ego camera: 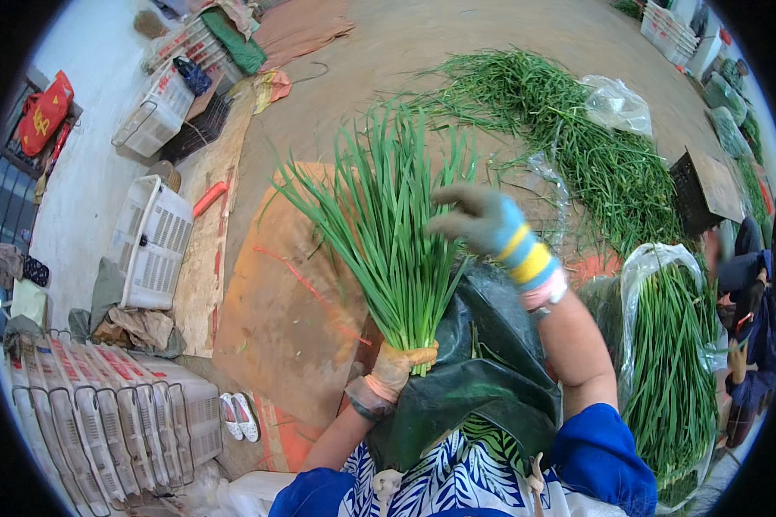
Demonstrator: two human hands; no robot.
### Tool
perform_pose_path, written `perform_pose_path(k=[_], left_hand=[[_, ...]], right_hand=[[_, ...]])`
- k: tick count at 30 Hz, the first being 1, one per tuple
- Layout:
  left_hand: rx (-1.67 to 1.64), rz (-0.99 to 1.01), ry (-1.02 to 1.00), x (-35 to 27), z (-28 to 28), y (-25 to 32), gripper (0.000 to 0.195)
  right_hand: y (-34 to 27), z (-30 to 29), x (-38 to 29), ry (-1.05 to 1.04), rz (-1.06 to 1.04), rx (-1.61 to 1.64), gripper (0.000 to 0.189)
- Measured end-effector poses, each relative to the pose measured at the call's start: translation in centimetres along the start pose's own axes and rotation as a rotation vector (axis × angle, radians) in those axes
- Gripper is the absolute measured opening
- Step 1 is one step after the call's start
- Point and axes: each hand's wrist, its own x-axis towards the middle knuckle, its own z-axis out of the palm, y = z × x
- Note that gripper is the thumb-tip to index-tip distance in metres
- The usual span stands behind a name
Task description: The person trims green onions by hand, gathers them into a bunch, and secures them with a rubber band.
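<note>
A thick bunch of green garlic chives stands in front of me, its leaves fanning out away from my body. Around its pale stem ends closes my left hand, in a yellowish glove. My right hand, in a grey glove with a blue and yellow striped cuff, is beside the leaves on the right, slightly blurred. Its fingers are apart; I cannot tell whether they touch the leaves. Over my lap lies a dark green waterproof apron. A red tie strip rests on the brown board to the left.
Loose chives are heaped on the floor ahead and right. At my right stands a plastic-lined bundle of chives. White plastic crates are stacked at left, near a pair of shoes. Another person sits at the far right.
</note>
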Motion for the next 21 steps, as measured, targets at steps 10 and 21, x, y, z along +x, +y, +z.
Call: perform_pose_path(k=[10, 21], left_hand=[[-0.069, 0.015, 0.017, 1.1, 0.7, -1.0, 0.027], [-0.066, 0.095, 0.127, 1.5, 0.9, -2.0, 0.031]], right_hand=[[3.3, 1.1, -4.8, -0.003, 0.138, 0.158, 0.018], [-0.3, 3.3, -5.4, 0.339, -0.441, 0.167, 0.027]])
